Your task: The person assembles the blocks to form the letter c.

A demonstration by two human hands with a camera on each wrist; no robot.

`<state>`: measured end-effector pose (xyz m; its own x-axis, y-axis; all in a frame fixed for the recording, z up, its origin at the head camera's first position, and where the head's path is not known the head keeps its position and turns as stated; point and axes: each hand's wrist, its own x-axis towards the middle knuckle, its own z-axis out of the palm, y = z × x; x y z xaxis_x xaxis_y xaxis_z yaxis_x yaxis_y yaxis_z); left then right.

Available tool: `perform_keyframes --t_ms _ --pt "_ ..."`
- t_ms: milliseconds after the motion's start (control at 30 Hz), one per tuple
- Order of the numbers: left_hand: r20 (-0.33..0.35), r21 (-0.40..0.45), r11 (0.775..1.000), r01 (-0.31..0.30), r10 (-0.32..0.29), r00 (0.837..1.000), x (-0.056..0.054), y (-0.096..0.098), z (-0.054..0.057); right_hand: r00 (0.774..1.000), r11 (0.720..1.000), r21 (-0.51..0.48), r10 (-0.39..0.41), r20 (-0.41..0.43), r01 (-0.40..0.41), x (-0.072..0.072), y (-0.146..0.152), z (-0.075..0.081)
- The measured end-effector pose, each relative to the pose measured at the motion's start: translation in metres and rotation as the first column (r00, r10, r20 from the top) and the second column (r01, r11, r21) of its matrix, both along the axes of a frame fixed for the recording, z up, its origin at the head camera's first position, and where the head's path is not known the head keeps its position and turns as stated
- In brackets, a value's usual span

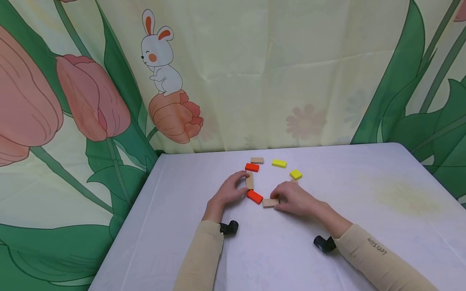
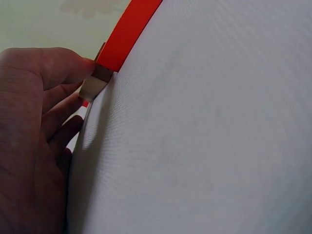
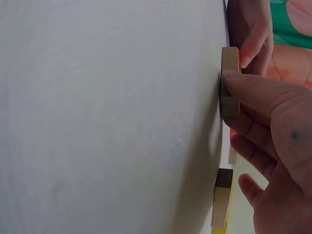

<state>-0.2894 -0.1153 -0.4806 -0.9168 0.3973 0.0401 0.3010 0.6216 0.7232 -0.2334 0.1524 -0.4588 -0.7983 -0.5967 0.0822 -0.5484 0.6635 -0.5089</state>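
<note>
My left hand (image 1: 230, 190) rests on the table and pinches a plain wooden block (image 1: 249, 181), thumb at its near end. In the left wrist view that wooden block (image 2: 93, 87) sits against a red block (image 2: 127, 39). My right hand (image 1: 296, 199) pinches another wooden block (image 1: 268, 203) between thumb and fingers, low at the table surface. This second wooden block (image 3: 229, 105) shows edge-on in the right wrist view. A tilted red block (image 1: 255, 197) lies between the two held blocks.
Beyond the left hand lie a red block (image 1: 252, 167) and a wooden block (image 1: 257, 160). Two yellow blocks (image 1: 278, 163) lie at the back right. A further wooden block (image 3: 222, 204), partly hidden by the right hand in the head view, lies nearby. A printed curtain (image 1: 236, 101) hangs behind the white-covered table (image 1: 164, 242).
</note>
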Motion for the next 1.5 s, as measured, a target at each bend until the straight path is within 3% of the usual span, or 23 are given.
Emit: perform_keyframes --t_ms 533,1500 --pt "-0.008 -0.011 1.0 0.011 -0.011 1.0 0.0 -0.001 0.0 0.999 0.999 0.02 -0.035 0.005 0.035 0.004 0.005 0.002" --pt "-0.004 -0.022 1.0 -0.001 0.001 1.0 -0.002 0.0 -0.001 1.0 1.0 0.014 -0.012 -0.007 0.012 0.003 0.007 0.002"
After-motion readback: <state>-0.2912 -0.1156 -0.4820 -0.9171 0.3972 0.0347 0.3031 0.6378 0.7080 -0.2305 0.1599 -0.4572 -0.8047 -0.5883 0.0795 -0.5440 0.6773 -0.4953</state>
